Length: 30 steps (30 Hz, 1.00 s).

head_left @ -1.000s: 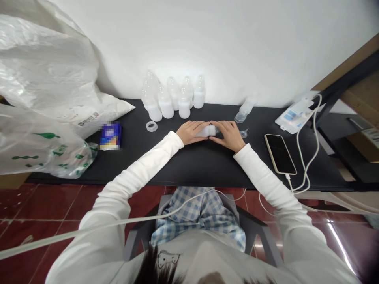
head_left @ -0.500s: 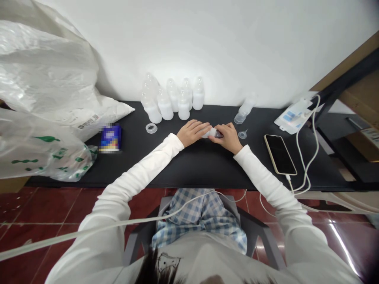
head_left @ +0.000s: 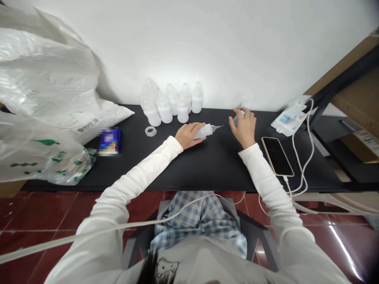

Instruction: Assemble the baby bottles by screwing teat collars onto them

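Gripping a white plastic squeeze bottle with thin pointed nozzle [head_left: 206, 130] in the left hand [head_left: 186, 135], flat on the black tabletop [head_left: 207, 161]. Curling the right hand [head_left: 244, 125] over a clear plastic piece [head_left: 238, 115] near the white wall [head_left: 237, 47]; impossible to tell whether closed. Risking a bent nozzle or that piece knocked away through a hasty sweep

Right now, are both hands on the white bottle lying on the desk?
No: only the left hand grips the white bottle, while the right hand is off to its right, apart from it.
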{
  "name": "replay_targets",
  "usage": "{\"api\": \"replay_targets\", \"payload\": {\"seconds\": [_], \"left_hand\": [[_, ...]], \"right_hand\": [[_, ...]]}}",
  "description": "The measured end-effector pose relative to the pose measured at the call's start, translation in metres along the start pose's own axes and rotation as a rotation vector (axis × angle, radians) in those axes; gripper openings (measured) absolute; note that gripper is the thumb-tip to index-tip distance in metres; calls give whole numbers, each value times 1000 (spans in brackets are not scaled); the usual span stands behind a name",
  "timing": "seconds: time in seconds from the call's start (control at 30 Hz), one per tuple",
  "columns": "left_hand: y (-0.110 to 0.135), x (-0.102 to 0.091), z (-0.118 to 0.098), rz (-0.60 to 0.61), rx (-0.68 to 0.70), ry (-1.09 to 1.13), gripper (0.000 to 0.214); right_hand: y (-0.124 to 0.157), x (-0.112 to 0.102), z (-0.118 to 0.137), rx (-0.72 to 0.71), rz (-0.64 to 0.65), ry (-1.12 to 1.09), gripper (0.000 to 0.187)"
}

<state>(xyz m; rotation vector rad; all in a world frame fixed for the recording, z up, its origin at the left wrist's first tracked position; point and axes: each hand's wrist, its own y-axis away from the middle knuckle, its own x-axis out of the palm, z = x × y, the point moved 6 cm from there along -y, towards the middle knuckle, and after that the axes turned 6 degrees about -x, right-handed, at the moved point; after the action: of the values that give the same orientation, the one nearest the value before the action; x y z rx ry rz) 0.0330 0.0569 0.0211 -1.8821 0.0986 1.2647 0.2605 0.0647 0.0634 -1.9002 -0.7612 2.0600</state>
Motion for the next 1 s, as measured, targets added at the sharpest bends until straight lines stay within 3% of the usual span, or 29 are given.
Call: {"api": "replay_targets", "payload": {"seconds": [0.07, 0.2, 0.37, 0.47, 0.63, 0.83, 1.0], "left_hand": [[0, 0, 1, -11, -11, -1, 56], [-1, -1, 4, -16, -20, -14, 54], [-1, -5, 9, -23, -58, 13, 50], [-2, -8, 12, -23, -100, 25, 50], [-3, -9, 11, 15, -127, 11, 49], [-3, -8, -2, 43, -6, 24, 57], [-5, -10, -9, 211, -48, 139, 65]], "right_hand": [[-3, 6, -19, 90, 34, 59, 45], [-5, 16, -39, 119, 57, 16, 39], [-1, -11, -35, 88, -271, -232, 42], [7, -16, -19, 36, -343, -465, 43], [17, 6, 16, -68, -238, -669, 41], [24, 29, 43, -206, -97, -753, 43], [28, 31, 50, -353, 32, -654, 38]]}}
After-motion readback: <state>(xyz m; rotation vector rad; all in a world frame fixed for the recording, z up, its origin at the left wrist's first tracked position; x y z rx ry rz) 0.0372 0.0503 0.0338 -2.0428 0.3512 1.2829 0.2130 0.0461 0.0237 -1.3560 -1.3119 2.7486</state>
